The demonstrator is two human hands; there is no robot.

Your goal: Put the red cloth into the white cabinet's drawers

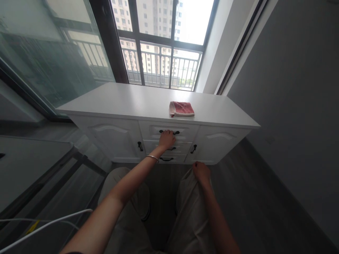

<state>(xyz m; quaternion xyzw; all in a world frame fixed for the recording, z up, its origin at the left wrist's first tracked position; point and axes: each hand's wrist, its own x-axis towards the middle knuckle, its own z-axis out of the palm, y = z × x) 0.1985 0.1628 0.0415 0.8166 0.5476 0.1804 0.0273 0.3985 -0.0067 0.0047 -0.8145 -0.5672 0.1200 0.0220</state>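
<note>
A white sideboard stands before me, with three drawers in the middle and a door on each side. My left hand has its fingers wrapped over the black handle of the top drawer, which sits closed. Down by my right knee, my right hand is closed on the cloth of my trouser leg. A folded red and white towel lies on the sideboard top, close to its front edge.
Behind the sideboard are glass panes with dark frames and a balcony railing. At lower left is a light table or panel on a dark frame, with white cables nearby. A grey wall rises at right.
</note>
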